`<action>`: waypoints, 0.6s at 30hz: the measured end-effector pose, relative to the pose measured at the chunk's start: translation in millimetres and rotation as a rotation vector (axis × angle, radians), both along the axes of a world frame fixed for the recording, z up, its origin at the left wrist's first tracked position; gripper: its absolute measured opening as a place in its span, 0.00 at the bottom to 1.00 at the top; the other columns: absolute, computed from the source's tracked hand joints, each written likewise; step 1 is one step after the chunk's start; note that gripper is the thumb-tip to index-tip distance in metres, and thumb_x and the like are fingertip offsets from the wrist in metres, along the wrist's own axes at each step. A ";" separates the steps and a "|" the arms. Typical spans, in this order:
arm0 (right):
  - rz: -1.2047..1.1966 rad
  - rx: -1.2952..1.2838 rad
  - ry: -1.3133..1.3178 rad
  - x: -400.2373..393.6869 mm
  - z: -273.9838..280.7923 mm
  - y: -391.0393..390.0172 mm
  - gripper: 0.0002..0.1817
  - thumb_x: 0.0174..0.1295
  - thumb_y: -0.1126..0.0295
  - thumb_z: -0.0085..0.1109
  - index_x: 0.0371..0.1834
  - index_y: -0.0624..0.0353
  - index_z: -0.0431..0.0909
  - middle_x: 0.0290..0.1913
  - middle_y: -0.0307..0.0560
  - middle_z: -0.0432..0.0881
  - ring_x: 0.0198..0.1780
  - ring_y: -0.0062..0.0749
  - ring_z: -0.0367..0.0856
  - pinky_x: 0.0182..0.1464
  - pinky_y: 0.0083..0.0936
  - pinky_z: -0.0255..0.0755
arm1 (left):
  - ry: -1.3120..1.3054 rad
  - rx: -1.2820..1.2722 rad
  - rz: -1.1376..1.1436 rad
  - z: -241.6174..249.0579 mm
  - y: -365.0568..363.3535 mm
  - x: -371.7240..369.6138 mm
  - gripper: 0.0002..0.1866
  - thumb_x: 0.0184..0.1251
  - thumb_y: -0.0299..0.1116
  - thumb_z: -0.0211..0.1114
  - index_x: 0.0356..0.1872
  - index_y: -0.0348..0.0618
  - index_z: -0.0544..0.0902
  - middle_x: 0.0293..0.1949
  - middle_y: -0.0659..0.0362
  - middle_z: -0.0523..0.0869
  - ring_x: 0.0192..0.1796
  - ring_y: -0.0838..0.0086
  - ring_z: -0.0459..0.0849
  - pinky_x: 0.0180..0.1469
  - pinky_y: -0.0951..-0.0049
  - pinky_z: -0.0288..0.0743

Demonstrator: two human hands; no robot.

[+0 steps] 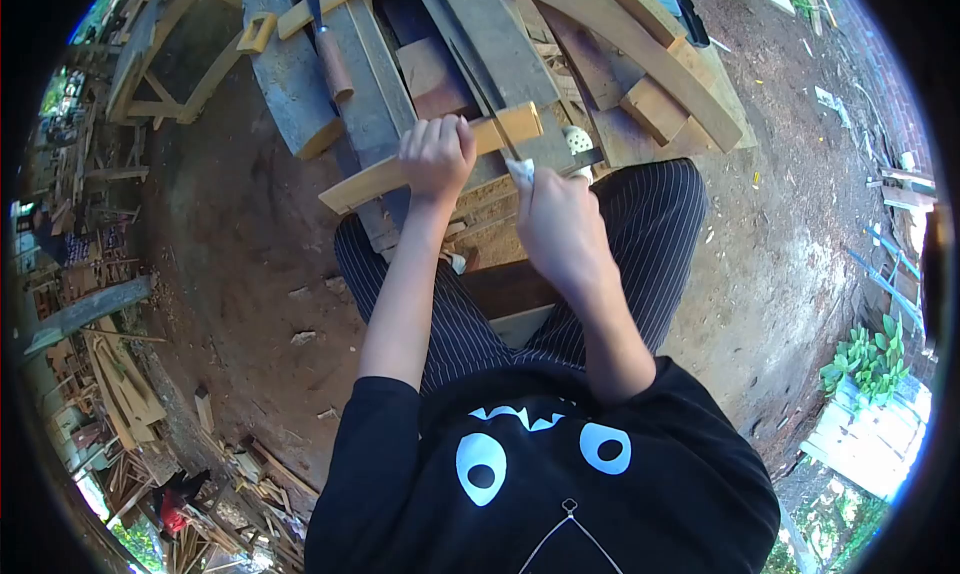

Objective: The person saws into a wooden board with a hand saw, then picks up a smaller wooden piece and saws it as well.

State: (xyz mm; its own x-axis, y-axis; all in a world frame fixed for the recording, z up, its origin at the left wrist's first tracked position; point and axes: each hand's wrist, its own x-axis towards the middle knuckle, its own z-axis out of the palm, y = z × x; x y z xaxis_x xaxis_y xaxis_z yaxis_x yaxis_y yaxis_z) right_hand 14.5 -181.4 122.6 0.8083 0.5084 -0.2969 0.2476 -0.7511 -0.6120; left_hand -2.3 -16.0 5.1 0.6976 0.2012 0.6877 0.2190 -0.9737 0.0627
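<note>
My left hand [437, 158] is closed over a pale wooden strip [365, 186] that lies slantwise across the bench planks. My right hand [560, 214] is wrapped round the white handle [520, 171] of a thin saw. The saw's narrow dark blade [492, 104] crosses the strip near its right end and points away from me. To the right of the blade a short end [524, 120] of the strip shows. The underside of the strip is hidden.
A chisel [334, 64] with a wooden handle and a small wooden block [257, 33] lie on the bench [285, 84] at the upper left. Curved boards [640, 49] and another block [655, 111] are at the upper right. Scrap wood [125, 379] lies at the left.
</note>
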 end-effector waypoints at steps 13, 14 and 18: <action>-0.215 0.505 -0.214 -16.3 -32.7 17.7 0.10 0.66 0.70 0.48 0.31 0.64 0.64 0.17 0.63 0.74 0.21 0.60 0.77 0.22 0.48 0.68 | 0.542 -0.650 0.182 72.3 29.0 -9.2 0.23 0.68 0.41 0.49 0.20 0.33 0.81 0.21 0.42 0.81 0.30 0.47 0.82 0.35 0.56 0.77; -0.213 0.539 -0.258 -12.4 -29.2 14.5 0.09 0.66 0.71 0.48 0.31 0.64 0.64 0.17 0.62 0.74 0.21 0.59 0.77 0.21 0.47 0.67 | 0.497 -0.735 0.199 66.1 27.0 -13.6 0.23 0.69 0.40 0.49 0.21 0.32 0.81 0.18 0.42 0.79 0.26 0.45 0.81 0.34 0.54 0.76; -0.160 0.555 -0.197 6.0 -38.1 -5.9 0.11 0.67 0.70 0.49 0.28 0.65 0.66 0.17 0.59 0.73 0.21 0.54 0.77 0.22 0.41 0.66 | 0.285 -0.651 0.275 65.6 6.4 -27.7 0.23 0.68 0.40 0.51 0.18 0.34 0.80 0.18 0.42 0.79 0.25 0.48 0.81 0.30 0.54 0.75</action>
